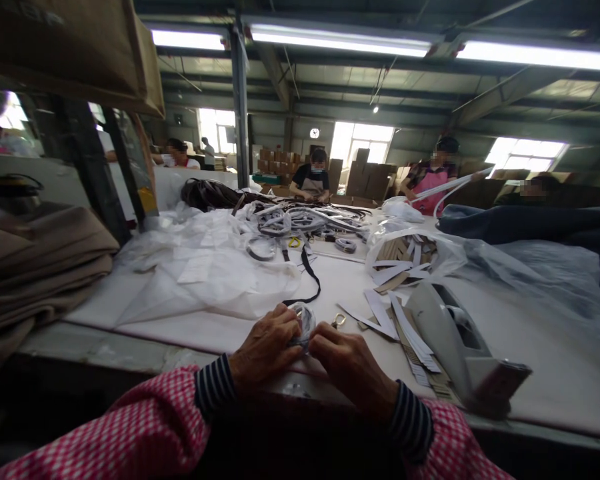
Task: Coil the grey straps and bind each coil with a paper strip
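Observation:
Near the table's front edge, my left hand is closed around the left side of a small coiled grey strap. The coil looks shiny, perhaps from clear plastic around it. My right hand is closed in a pinch at the coil's lower right side, its fingertips partly hidden. A gold metal clasp lies just beyond my right knuckles. From behind the coil, a black strap curves away over the white tabletop.
A grey tape dispenser stands at right, beside cardboard strips and an open plastic bag of more strips. Clear plastic sheeting covers the left. Coiled straps pile farther back. Brown folded fabric sits far left. Several people work beyond.

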Available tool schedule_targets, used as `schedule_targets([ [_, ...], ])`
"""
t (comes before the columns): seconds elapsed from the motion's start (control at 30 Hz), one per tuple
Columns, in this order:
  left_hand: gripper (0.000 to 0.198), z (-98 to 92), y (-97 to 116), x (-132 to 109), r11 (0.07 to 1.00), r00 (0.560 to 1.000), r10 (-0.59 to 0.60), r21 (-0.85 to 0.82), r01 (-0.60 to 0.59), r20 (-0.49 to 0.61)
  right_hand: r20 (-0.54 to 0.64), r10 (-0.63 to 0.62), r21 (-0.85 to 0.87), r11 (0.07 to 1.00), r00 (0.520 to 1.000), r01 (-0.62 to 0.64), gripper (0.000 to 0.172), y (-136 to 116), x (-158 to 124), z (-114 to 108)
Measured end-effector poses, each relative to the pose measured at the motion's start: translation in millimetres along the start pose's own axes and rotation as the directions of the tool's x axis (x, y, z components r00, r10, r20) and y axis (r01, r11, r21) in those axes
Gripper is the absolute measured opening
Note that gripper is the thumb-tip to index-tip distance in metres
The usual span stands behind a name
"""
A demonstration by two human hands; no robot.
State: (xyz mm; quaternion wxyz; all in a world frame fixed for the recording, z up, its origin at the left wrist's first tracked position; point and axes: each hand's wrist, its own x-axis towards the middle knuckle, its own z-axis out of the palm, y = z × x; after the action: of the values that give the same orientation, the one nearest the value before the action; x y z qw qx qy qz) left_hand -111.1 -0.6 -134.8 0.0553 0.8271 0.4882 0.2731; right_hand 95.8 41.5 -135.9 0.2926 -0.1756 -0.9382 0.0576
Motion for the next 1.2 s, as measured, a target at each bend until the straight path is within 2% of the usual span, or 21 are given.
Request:
schedule_targets([
  [0.07, 0.010, 4.7, 0.2, -0.1, 0.999, 0.999, 0.033, 0.010, -0.032, -0.011, 0.011, 0.039, 0.036, 0.999, 0.999, -0.040, 0.016, 0.4, 6.6, 1.0],
  [0.13, 0.010, 8.0, 0.0, 0.2, 0.999, 0.999, 0.041, -0.008, -0.041, -0.030, 0.028, 0.149, 0.180, 0.972, 0.988, -0.152, 0.018, 1.8, 14.6, 0.6],
  [0.23, 0.008, 6.7, -0.5, 1.8, 0.995, 0.998, -0.024, -0.095, 0.019, -0.057, 0.062, 0.265, 0.363, 0.892, 0.962, -0.269, 0.019, 5.3, 24.5, -1.3],
  [0.3, 0.006, 2.1, -1.1, 2.6, 0.983, 0.996, -0.072, -0.172, 0.062, -0.055, 0.086, 0.280, 0.402, 0.868, 0.956, -0.291, 0.019, 8.1, 28.7, -2.0],
  [0.4, 0.001, -6.8, -2.9, 3.1, 0.967, 0.996, -0.084, -0.246, 0.072, -0.035, 0.143, 0.320, 0.451, 0.821, 0.937, -0.349, 0.019, 12.5, 32.7, -0.8],
  [0.53, 0.008, -13.3, -4.1, 4.4, 0.951, 0.995, -0.097, -0.297, 0.085, -0.026, 0.183, 0.376, 0.502, 0.759, 0.909, -0.415, 0.015, 16.8, 35.3, 2.4],
  [0.73, 0.006, -5.4, -0.5, 7.4, 0.905, 0.971, -0.216, -0.394, 0.159, -0.104, 0.203, 0.396, 0.540, 0.718, 0.895, -0.440, 0.022, 19.5, 37.9, 3.7],
  [0.83, 0.007, -0.2, 0.2, 8.6, 0.896, 0.957, -0.246, -0.413, 0.163, -0.157, 0.221, 0.360, 0.543, 0.727, 0.906, -0.421, 0.012, 21.2, 39.8, 4.7],
  [0.93, 0.012, 1.1, -1.1, 9.0, 0.895, 0.948, -0.262, -0.413, 0.168, -0.182, 0.208, 0.344, 0.548, 0.735, 0.916, -0.400, 0.011, 23.0, 41.2, 6.4],
  [1.03, 0.021, -2.2, -5.4, 4.9, 0.922, 0.956, -0.257, -0.333, 0.198, -0.142, 0.202, 0.349, 0.568, 0.719, 0.915, -0.400, 0.011, 23.7, 42.1, 7.2],
  [1.13, 0.033, -6.7, -11.9, -2.4, 0.976, 0.985, -0.168, -0.149, 0.159, -0.047, 0.211, 0.362, 0.596, 0.689, 0.908, -0.413, 0.010, 23.4, 42.4, 6.8],
  [1.2, 0.026, -7.8, -15.4, -6.0, 0.994, 0.997, -0.079, -0.073, 0.080, 0.014, 0.217, 0.371, 0.607, 0.673, 0.903, -0.423, 0.009, 23.1, 42.1, 6.6],
])
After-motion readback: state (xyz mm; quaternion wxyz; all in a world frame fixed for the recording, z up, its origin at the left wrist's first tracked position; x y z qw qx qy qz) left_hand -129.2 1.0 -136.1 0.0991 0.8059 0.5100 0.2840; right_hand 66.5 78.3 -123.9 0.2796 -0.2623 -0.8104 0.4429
